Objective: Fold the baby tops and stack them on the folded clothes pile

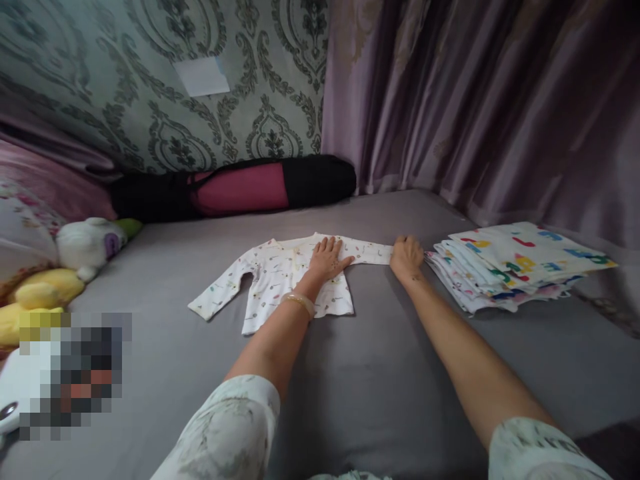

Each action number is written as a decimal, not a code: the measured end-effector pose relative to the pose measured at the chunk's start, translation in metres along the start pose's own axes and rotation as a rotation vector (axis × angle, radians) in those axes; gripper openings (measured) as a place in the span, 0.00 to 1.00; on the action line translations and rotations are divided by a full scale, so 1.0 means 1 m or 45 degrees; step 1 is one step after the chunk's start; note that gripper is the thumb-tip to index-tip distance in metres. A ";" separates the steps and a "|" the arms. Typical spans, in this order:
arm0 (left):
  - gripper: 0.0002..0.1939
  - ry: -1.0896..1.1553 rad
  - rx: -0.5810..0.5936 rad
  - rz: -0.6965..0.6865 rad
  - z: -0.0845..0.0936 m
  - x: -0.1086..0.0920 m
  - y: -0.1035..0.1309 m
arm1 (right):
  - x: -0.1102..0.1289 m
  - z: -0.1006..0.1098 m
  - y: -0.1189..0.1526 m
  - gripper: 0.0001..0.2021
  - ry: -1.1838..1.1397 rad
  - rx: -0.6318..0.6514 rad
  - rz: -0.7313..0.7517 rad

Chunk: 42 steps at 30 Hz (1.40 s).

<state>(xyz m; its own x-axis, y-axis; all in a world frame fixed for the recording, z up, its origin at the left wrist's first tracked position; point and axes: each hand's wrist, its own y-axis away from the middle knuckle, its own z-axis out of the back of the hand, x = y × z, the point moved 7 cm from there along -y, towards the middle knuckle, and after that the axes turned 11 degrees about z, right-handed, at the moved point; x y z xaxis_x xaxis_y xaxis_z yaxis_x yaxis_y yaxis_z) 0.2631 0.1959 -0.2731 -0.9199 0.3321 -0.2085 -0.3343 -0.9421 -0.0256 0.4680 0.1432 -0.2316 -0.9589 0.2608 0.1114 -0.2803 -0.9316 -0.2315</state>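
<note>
A small white baby shirt (273,280) with a scattered print lies spread on the grey bed sheet (385,373). My left hand (327,259) rests flat on the shirt's upper right part, fingers spread, a bangle on the wrist. The cuff of the sleeve stretched out to the right is gripped in my right hand (407,257), its fingers closed round the fabric. The other sleeve slants down to the left, touched by neither hand. Just right of my right hand sits a stack of folded clothes (520,267), topped by a colourful printed cloth.
Along the wall lies a long black and magenta bag (240,190). Plush toys, one white (87,247) and one yellow (45,293), line the left side, with a pixelated patch (85,373) in front. A purple curtain (475,100) hangs behind the stack.
</note>
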 end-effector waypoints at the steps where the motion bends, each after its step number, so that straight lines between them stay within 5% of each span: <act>1: 0.42 0.000 -0.002 0.000 0.000 0.000 0.000 | 0.009 0.002 -0.001 0.22 0.005 -0.022 0.062; 6: 0.37 -0.040 0.008 0.009 -0.001 0.001 -0.001 | 0.095 -0.017 0.001 0.23 -0.273 0.124 0.702; 11: 0.36 -0.129 0.067 -0.021 -0.009 0.002 -0.004 | 0.140 -0.049 0.003 0.30 -0.474 0.369 0.743; 23: 0.37 -0.044 0.034 0.038 0.000 0.000 -0.001 | 0.090 -0.046 0.013 0.34 -0.265 0.433 0.551; 35: 0.40 -0.051 0.055 0.017 0.002 -0.004 -0.001 | 0.013 -0.036 0.015 0.27 -0.048 0.353 0.292; 38: 0.40 -0.023 0.148 0.067 0.003 -0.005 0.002 | 0.028 -0.023 0.018 0.27 -0.024 0.245 0.276; 42: 0.35 0.045 0.150 0.186 0.014 0.005 0.020 | 0.095 -0.008 0.030 0.28 -0.116 0.140 0.567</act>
<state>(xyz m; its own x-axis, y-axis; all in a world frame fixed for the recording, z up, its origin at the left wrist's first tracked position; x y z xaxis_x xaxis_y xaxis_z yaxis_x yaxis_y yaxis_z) 0.2491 0.1792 -0.2614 -0.9534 0.1883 -0.2357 -0.2211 -0.9677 0.1214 0.3677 0.1419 -0.2359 -0.9757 -0.1893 0.1100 0.1688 -0.9704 -0.1729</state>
